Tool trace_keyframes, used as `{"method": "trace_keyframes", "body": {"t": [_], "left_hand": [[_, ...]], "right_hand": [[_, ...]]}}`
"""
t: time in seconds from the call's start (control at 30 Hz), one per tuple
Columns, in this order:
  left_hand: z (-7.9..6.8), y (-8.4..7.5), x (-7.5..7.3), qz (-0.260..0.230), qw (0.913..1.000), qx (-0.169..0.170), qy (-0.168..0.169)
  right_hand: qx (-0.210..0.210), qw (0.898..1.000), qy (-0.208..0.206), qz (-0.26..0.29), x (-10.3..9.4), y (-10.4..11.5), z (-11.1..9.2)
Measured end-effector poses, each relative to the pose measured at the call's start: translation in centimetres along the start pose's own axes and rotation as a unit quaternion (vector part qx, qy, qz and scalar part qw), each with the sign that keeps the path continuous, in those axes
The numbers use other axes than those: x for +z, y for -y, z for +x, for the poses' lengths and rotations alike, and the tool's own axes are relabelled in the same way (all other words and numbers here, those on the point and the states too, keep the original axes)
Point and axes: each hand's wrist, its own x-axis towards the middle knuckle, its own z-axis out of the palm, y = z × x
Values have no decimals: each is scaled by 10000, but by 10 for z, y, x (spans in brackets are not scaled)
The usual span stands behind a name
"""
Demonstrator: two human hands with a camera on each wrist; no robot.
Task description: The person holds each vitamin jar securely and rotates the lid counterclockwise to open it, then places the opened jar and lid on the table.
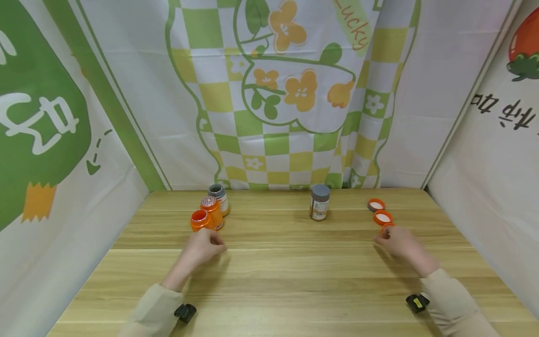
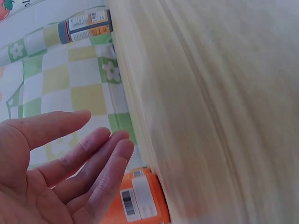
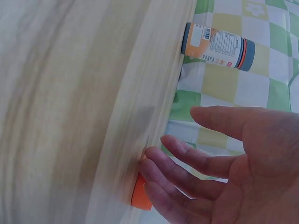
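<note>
My left hand (image 1: 200, 246) and right hand (image 1: 397, 244): thumbs apart from fingers, tabletop (image 1: 294, 271) stretching wide between.
From its middle I see lidless jars (image 1: 216, 215) at ten o'clock (contents too small to tell), upturned caps (image 1: 383, 217) at two by the right fingers, a grey-capped jar (image 1: 319, 207) at one, near the back edge; the curtain (image 1: 278, 144) reads "Lucky".

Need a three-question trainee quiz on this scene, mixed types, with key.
1. True or false: the left hand holds nothing.
2. In the head view, how many lids show near the right hand, counting any partly covered?
3. In the head view, where does the grey-capped jar stand?
A. Left of the left hand
B. Between the hands, farther back
C. Right of the lids

Key: 1. True. 2. Three, one partly hidden by the right hand. 3. B.
</note>
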Motion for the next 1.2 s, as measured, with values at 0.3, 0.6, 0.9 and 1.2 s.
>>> {"method": "trace_keyframes", "body": {"t": [0.3,0.6,0.9,1.2], "left_hand": [[9,-8,10,-79,9999,56,-110],[18,-15,18,-123,9995,110,-283],[27,-30,28,-284,9985,271,-378],[38,-39,38,-452,9982,237,-317]], "right_hand": [[-56,9997,-58,248,3,7,4],[-132,9992,-121,344,8,6,12],[-90,9981,-119,590,13,9,21],[-9,9974,-169,695,17,14,28]]}}
